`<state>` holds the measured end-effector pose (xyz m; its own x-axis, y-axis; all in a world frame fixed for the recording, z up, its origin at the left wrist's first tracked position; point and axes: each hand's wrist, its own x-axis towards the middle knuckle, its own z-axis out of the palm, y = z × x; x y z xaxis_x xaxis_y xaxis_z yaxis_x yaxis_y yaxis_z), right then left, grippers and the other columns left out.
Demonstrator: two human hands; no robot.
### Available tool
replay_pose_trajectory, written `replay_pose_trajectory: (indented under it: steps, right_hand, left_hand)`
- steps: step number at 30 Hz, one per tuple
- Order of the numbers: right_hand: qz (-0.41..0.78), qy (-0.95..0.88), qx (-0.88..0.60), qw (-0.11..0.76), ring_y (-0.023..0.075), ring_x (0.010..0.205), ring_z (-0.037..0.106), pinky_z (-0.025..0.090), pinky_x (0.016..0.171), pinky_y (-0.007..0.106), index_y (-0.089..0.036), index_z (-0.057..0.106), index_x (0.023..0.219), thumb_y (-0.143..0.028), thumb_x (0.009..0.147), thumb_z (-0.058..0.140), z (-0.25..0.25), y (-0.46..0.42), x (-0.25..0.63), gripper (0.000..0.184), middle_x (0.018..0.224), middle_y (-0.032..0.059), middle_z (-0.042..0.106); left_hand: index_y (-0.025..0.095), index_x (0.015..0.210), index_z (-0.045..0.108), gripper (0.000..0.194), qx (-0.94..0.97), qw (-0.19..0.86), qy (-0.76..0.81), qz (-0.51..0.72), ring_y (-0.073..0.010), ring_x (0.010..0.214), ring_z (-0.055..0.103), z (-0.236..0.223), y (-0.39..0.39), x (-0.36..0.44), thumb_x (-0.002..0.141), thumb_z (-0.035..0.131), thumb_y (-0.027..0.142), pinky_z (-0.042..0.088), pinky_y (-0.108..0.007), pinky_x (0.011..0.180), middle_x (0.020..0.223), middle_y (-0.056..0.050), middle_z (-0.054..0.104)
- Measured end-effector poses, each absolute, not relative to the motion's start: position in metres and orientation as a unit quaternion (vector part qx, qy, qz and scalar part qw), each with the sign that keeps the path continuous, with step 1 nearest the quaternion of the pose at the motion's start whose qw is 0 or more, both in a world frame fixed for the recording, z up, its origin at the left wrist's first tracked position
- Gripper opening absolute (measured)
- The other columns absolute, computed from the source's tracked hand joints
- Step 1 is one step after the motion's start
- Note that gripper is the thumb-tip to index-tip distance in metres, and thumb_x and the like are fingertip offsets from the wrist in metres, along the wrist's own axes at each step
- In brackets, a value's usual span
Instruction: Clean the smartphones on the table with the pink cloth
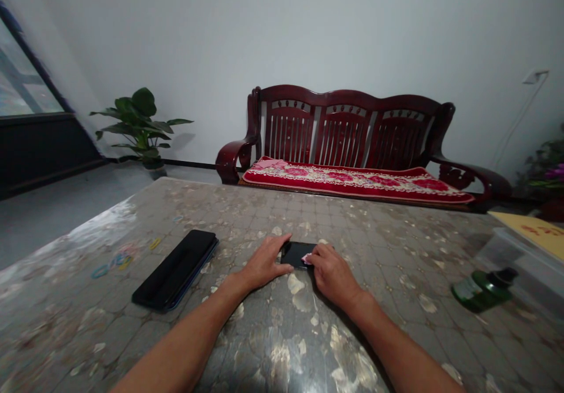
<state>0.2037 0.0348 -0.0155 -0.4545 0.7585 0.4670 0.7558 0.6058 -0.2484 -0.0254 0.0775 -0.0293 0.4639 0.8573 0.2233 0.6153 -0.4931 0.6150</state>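
A dark smartphone (pixel 294 254) lies flat on the patterned table, crosswise before me. My left hand (pixel 265 263) holds its left end, thumb at the near edge and fingers at the far edge. My right hand (pixel 329 268) is closed around a small pink-and-white piece of cloth or paper (pixel 307 258) and presses it on the phone's glossy screen. The right hand covers the phone's right part. Left of my hands, a stack of larger black phones or tablets (pixel 176 268) rests on the table; how many lie in it I cannot tell.
Small coloured rings or clips (pixel 121 258) lie at the table's left. On the right, a green bottle (pixel 482 289) lies on its side by a clear plastic box (pixel 515 258) topped with a yellow sheet (pixel 533 231). Beyond the table (pixel 388 334) stand a wooden bench (pixel 343 134) and a potted plant (pixel 143 126).
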Motion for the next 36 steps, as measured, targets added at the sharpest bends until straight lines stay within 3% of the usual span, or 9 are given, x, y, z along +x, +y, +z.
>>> replay_pose_trajectory:
  steps: [4, 9, 16, 20, 26, 32, 36]
  right_hand:
    - [0.009, -0.882, -0.393, 0.258, 0.0205, 0.087, 0.053, 0.044, 0.076, 0.030, -0.019, 0.072, 0.098, -0.004, 0.088, 0.052, -0.012, 0.028, 0.190, 0.027, 0.091, 0.0077, 0.062]
    - [-0.010, -0.871, -0.420, 0.254, 0.0203, 0.084, 0.053, 0.043, 0.074, 0.029, -0.019, 0.072, 0.087, -0.001, 0.081, 0.054, -0.010, 0.035, 0.208, 0.026, 0.087, 0.0068, 0.061]
    - [-0.004, -0.869, -0.414, 0.270, 0.0209, 0.089, 0.055, 0.045, 0.079, 0.029, -0.017, 0.072, 0.102, -0.002, 0.087, 0.052, -0.013, 0.034, 0.203, 0.029, 0.093, 0.0086, 0.063]
    - [-0.003, -0.875, -0.418, 0.245, 0.0210, 0.088, 0.055, 0.045, 0.078, 0.029, -0.019, 0.073, 0.098, -0.003, 0.085, 0.054, -0.010, 0.034, 0.202, 0.028, 0.092, 0.0080, 0.063]
    - [-0.024, -0.807, -0.552, 0.206, 0.0220, 0.093, 0.057, 0.046, 0.082, 0.030, -0.018, 0.075, 0.097, 0.000, 0.084, 0.050, -0.008, 0.044, 0.223, 0.033, 0.093, 0.0094, 0.063]
    - [-0.001, -0.840, -0.497, 0.217, 0.0203, 0.094, 0.056, 0.046, 0.084, 0.028, -0.019, 0.073, 0.107, -0.002, 0.088, 0.048, -0.009, 0.039, 0.206, 0.036, 0.097, 0.0088, 0.063]
    - [-0.004, -0.822, -0.534, 0.199, 0.0203, 0.094, 0.057, 0.046, 0.084, 0.028, -0.018, 0.075, 0.104, -0.002, 0.089, 0.048, -0.008, 0.046, 0.213, 0.035, 0.097, 0.0089, 0.064]
  left_hand:
    - [0.020, 0.147, 0.044, 0.083, 0.817, 0.242, 0.451, 0.266, -0.0309, 0.122, 0.053, -0.029, 0.078, -0.026, 0.074, 0.081, 0.033, 0.042, -0.045, 0.106, 0.134, -0.013, 0.060]
    - [0.025, 0.148, 0.042, 0.086, 0.813, 0.251, 0.449, 0.272, -0.0306, 0.122, 0.053, -0.031, 0.078, -0.027, 0.073, 0.081, 0.032, 0.042, -0.045, 0.105, 0.133, -0.011, 0.060]
    - [0.023, 0.149, 0.041, 0.088, 0.813, 0.248, 0.452, 0.272, -0.0310, 0.120, 0.054, -0.033, 0.079, -0.026, 0.071, 0.082, 0.031, 0.042, -0.046, 0.104, 0.131, -0.012, 0.061]
    - [0.023, 0.149, 0.040, 0.089, 0.813, 0.246, 0.455, 0.268, -0.0311, 0.121, 0.053, -0.031, 0.078, -0.026, 0.071, 0.082, 0.028, 0.043, -0.045, 0.104, 0.132, -0.012, 0.061]
    - [0.020, 0.149, 0.041, 0.089, 0.808, 0.254, 0.462, 0.263, -0.0307, 0.122, 0.053, -0.026, 0.077, -0.024, 0.069, 0.082, 0.024, 0.042, -0.043, 0.105, 0.134, -0.013, 0.060]
    - [0.022, 0.149, 0.041, 0.091, 0.808, 0.259, 0.458, 0.266, -0.0301, 0.119, 0.055, -0.026, 0.077, -0.024, 0.069, 0.084, 0.026, 0.042, -0.044, 0.105, 0.131, -0.012, 0.061]
    - [0.022, 0.149, 0.041, 0.093, 0.805, 0.262, 0.463, 0.263, -0.0304, 0.119, 0.055, -0.025, 0.078, -0.024, 0.067, 0.085, 0.026, 0.042, -0.043, 0.104, 0.131, -0.012, 0.062]
